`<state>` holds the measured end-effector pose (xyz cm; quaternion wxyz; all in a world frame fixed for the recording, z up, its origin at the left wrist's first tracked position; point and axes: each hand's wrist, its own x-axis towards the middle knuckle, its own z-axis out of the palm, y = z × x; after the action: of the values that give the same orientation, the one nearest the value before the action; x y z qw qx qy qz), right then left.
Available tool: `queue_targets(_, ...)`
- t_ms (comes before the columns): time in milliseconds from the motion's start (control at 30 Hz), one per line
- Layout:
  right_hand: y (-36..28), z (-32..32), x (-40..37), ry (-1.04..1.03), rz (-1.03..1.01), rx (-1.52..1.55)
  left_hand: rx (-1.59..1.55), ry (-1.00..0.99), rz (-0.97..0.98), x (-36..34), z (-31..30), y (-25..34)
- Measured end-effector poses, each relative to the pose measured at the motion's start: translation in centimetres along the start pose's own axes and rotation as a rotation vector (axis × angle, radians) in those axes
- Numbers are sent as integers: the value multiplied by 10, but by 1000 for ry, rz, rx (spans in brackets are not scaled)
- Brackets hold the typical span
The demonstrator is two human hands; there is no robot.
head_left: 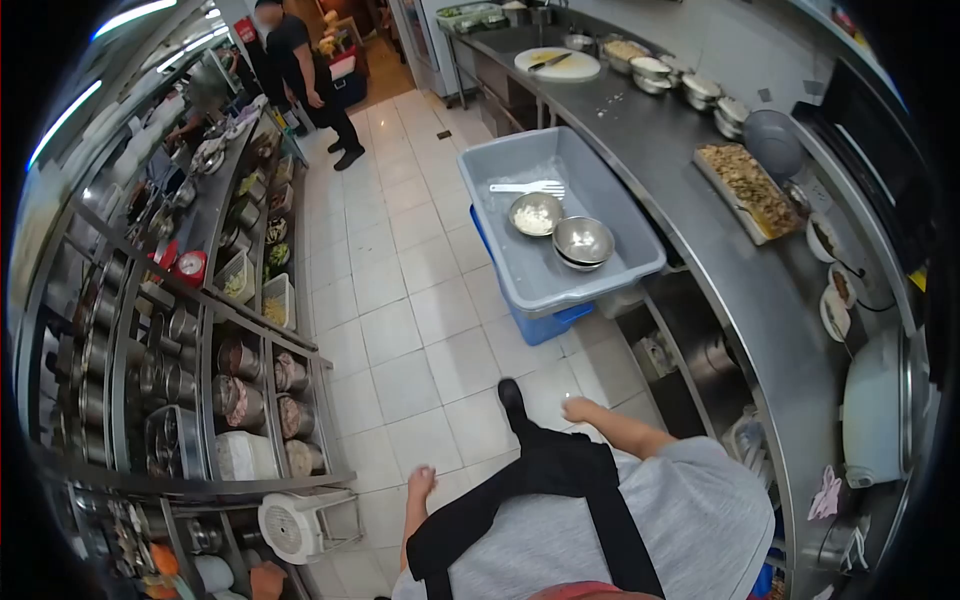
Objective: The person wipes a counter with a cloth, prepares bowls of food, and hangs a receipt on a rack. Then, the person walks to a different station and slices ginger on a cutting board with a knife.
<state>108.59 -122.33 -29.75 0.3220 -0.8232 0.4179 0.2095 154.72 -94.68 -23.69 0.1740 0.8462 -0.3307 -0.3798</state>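
Observation:
My left hand hangs low over the tiled floor, its fingers curled, touching nothing I can make out. On the other side, my right hand is held out in front of my body, just below the grey tub, with its fingers curled in and no object visible in it. The grey plastic tub rests on a blue bin. Inside it lie a metal bowl with white food, stacked metal bowls and a white slotted utensil.
A steel counter runs along the right, bearing a tray of chopped food and a white board with a knife. Shelves with containers line the left. A person stands at the aisle's far end. A white fan is low left.

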Motion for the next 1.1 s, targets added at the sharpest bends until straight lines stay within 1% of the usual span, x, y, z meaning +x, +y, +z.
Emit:
queue_targets(33,-42,-48,12,62,-58,60,-180,-15,2,32,42,42)
queue_targets(67,-76,-85,27,211,-177,131,-242,13,-68,48,33,79)
queue_targets(133,-120,-139,79,206,-316,218,-356,77,-11,75,13,113)
queue_targets(167,-139,-165,95,196,-336,211,-363,96,-24,81,5,124)
queue_targets(233,-171,-213,125,195,-381,322,-230,29,-2,92,-8,139)
queue_targets(300,-192,-247,162,175,-440,352,-170,26,-67,95,-24,140)
queue_targets(367,-200,-273,197,113,-519,262,-132,146,-86,114,-3,69)
queue_targets(400,-202,-289,212,40,-514,219,-113,206,-97,119,-1,55)
queue_targets(433,-206,-304,226,33,-517,228,-73,181,-129,124,-8,55)
queue_targets(500,-207,-334,257,-47,-534,53,-28,59,-213,141,-27,64)
queue_targets(567,-208,-355,289,0,-511,25,6,-39,-239,174,-44,79)
queue_targets(633,-206,-370,321,62,-481,14,44,-112,-226,217,-65,97)
queue_targets(700,-197,-385,348,10,-406,230,95,-170,-177,270,-91,115)
queue_targets(767,-161,-361,393,183,-348,338,157,-228,-104,334,-119,140)
queue_targets(800,-135,-338,420,193,-176,245,190,-251,-60,369,-135,155)
queue_targets(833,-104,-315,435,220,-55,210,222,-270,-16,405,-153,171)
queue_targets(867,-96,-336,418,-41,125,63,252,-283,35,445,-173,189)
queue_targets(900,-58,-303,438,-68,201,56,281,-287,87,486,-195,213)
queue_targets(933,-40,-299,435,-45,215,53,302,-276,138,527,-220,240)
queue_targets(1000,-18,-295,427,7,19,97,317,-188,220,616,-271,292)
queue_targets(1033,-33,-320,431,-92,115,96,291,-127,246,657,-298,327)
queue_targets(1067,-51,-346,447,-193,217,103,216,38,294,698,-319,361)
queue_targets(1100,-61,-368,455,-198,205,144,118,157,385,740,-337,387)
